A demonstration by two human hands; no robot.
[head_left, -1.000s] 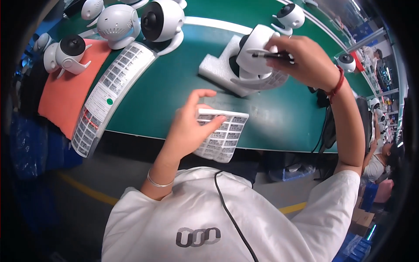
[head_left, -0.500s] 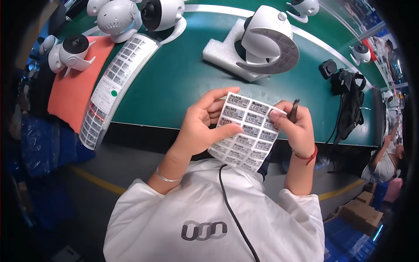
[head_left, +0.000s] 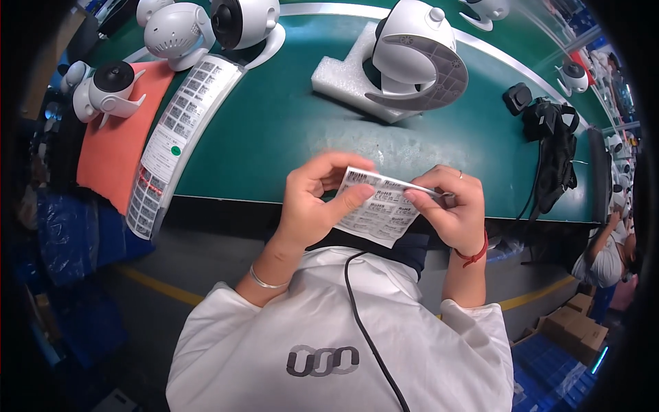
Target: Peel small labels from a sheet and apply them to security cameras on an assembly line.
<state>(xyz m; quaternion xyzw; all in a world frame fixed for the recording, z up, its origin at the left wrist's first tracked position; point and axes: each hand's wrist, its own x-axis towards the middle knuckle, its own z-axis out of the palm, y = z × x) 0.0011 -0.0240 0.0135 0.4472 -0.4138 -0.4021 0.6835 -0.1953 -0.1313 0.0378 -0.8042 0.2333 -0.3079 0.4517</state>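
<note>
Ahead of you the green worktop [head_left: 274, 130] is carrying plenty. A large white dome-shaped camera [head_left: 415, 58] is sitting on a white foam block [head_left: 343, 75] straight across from you, just past your hands. To the left, a long strip of label sheets [head_left: 182, 137] is lying slantwise and hanging over the near edge of the worktop, right beside an orange mat [head_left: 117, 151]. A small white camera with a dark lens [head_left: 106, 86] is standing on that mat, and two more white cameras [head_left: 206, 24] are waiting at the far left corner. Off to the right, a black bundle of straps and cable [head_left: 552, 147] is draping over the worktop's edge. Nothing is coming between you and your work; the clutter is all sitting farther back.

Now the middle: you are holding a small label sheet [head_left: 381, 209] in front of your chest, just off the near edge of the worktop, tilted toward you. Your left hand [head_left: 316, 199] is pinching its left side, thumb pressing on the printed face and fingers curling behind. Your right hand [head_left: 453, 206] is gripping the right edge, fingertips bunching tight against the sheet's top corner. The sheet is spanning the gap between both hands.
</note>
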